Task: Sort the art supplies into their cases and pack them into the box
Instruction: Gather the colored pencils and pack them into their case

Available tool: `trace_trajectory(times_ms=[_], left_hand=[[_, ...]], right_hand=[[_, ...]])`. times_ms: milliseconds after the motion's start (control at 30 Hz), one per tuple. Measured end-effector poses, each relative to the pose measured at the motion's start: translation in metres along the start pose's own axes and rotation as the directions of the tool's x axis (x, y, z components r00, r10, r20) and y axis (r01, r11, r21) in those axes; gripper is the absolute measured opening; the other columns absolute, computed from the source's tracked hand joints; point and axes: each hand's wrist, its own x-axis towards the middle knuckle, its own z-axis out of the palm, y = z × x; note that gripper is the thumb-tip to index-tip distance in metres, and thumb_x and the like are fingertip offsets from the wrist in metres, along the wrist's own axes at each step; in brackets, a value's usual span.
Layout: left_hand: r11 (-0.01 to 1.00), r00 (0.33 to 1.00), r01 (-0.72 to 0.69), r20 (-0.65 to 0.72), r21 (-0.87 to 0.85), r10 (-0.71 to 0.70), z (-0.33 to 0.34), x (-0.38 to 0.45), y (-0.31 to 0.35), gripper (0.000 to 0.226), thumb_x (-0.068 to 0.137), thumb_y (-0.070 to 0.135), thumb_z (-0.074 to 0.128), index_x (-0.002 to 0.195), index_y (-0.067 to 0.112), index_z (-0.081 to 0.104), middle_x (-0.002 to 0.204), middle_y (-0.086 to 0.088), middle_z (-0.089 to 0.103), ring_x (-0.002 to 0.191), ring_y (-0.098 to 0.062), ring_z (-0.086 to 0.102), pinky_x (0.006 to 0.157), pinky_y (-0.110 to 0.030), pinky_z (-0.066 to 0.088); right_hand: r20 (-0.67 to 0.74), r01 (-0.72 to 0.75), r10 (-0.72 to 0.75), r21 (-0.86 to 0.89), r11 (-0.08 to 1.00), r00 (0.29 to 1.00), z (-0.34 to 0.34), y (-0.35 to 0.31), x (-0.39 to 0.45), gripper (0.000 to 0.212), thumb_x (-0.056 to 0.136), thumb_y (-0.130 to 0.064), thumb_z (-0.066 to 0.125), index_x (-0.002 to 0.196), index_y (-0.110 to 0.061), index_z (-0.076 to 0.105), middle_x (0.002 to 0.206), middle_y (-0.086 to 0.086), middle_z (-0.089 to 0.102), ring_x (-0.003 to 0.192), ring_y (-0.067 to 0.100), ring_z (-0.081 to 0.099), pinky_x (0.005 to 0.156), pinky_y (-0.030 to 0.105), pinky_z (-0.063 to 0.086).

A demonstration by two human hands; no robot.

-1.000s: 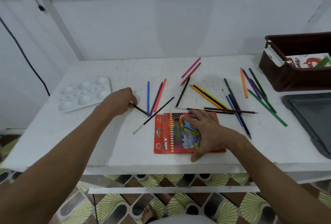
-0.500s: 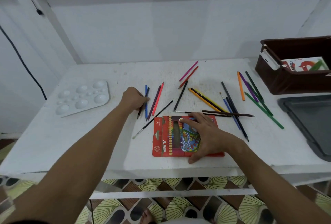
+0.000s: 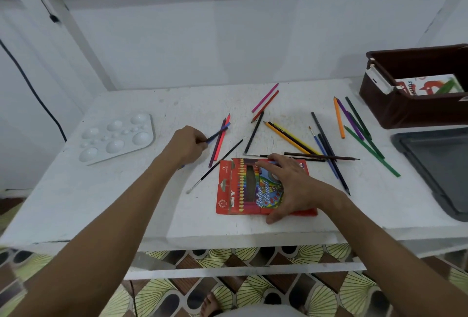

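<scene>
The left hand point(image 3: 188, 145) is closed in a pinch around a blue pencil point(image 3: 218, 132), whose blurred tip crosses above a red pencil point(image 3: 222, 139) and a dark purple one lying just beside it. The right hand point(image 3: 287, 185) lies spread flat on the red pencil case point(image 3: 236, 187), pinning it near the front of the worktop point(image 3: 126, 190).

The likeliest slip is the blue pencil dragging its neighbours as it lifts, since it crosses them closely; a sweep could roll them toward the thin paintbrush point(image 3: 215, 166) lying aslant by the case. The pinch sits near one end, so the long free end may swing and catch things. The case lies close to the front edge, and a push from the flat hand could slide it off. Whether its mouth is open cannot be told, so feeding the pencil in may need a second grip.

There is bare room left of the case, between it and the white palette point(image 3: 117, 137). To the right, loose pencils lie crossed and crowded, some reaching toward the grey tray point(image 3: 430, 164) and the brown box point(image 3: 410, 111), which sits at the far right corner, well apart from both hands.
</scene>
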Motion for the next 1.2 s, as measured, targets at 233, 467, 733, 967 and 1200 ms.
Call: trace_trajectory(times_ms=[233, 467, 733, 967, 1200], left_hand=[[0.929, 0.971, -0.218, 0.165, 0.299, 0.175, -0.005, -0.071, -0.035, 0.019, 0.095, 0.018, 0.053, 0.1, 0.017, 0.071, 0.09, 0.0, 0.056, 0.079, -0.016, 0.055, 0.07, -0.028, 0.046], [0.907, 0.912, -0.404, 0.128, 0.121, 0.39, 0.036, -0.082, -0.005, 0.024, 0.095, 0.026, 0.055, 0.115, 0.019, 0.067, 0.104, 0.001, 0.059, 0.09, -0.013, 0.059, 0.079, -0.03, 0.052], [0.927, 0.931, -0.363, -0.003, 0.089, 0.365, 0.049, -0.09, -0.008, 0.046, 0.086, 0.037, 0.066, 0.128, 0.018, 0.058, 0.117, 0.001, 0.057, 0.103, -0.013, 0.054, 0.087, -0.029, 0.048], [0.914, 0.938, -0.345, 0.03, 0.213, 0.347, 0.043, -0.088, -0.018, 0.024, 0.094, 0.029, 0.056, 0.113, 0.022, 0.068, 0.102, 0.003, 0.064, 0.089, -0.013, 0.058, 0.082, -0.033, 0.047], [0.926, 0.926, -0.379, 0.007, 0.004, 0.379, 0.057, -0.086, 0.015, 0.022, 0.09, 0.029, 0.063, 0.108, 0.019, 0.069, 0.102, 0.005, 0.069, 0.09, -0.01, 0.062, 0.082, -0.023, 0.047]], right_hand=[[-0.015, 0.025, -0.024, 0.071, 0.997, 1.0, -0.003, 0.008, -0.002, 0.127, 0.043, -0.067, 0.082, 0.145, -0.045, 0.007, 0.15, -0.017, 0.002, 0.141, 0.017, 0.005, 0.114, 0.049, 0.025], [0.038, 0.04, -0.041, 0.024, 0.999, 0.998, 0.001, 0.003, -0.004, 0.132, 0.047, -0.064, 0.082, 0.148, -0.037, 0.002, 0.15, -0.019, -0.003, 0.142, 0.013, 0.0, 0.117, 0.044, 0.018], [-0.141, 0.0, 0.005, 0.035, 0.999, 0.99, 0.009, 0.011, -0.016, 0.107, 0.061, -0.084, 0.049, 0.148, -0.032, 0.016, 0.155, -0.009, 0.006, 0.143, 0.013, -0.003, 0.118, 0.045, 0.012], [-0.32, -0.05, 0.027, -0.064, 0.997, 0.947, 0.031, 0.022, -0.015, 0.105, 0.069, -0.087, 0.001, 0.146, -0.021, 0.028, 0.153, 0.002, 0.02, 0.142, 0.018, 0.009, 0.118, 0.037, 0.01], [-0.322, 0.018, -0.051, -0.105, 0.994, 0.945, 0.025, 0.039, -0.018, 0.088, 0.078, -0.081, 0.026, 0.145, -0.025, 0.03, 0.153, -0.005, 0.021, 0.143, 0.012, 0.01, 0.116, 0.033, 0.021]])
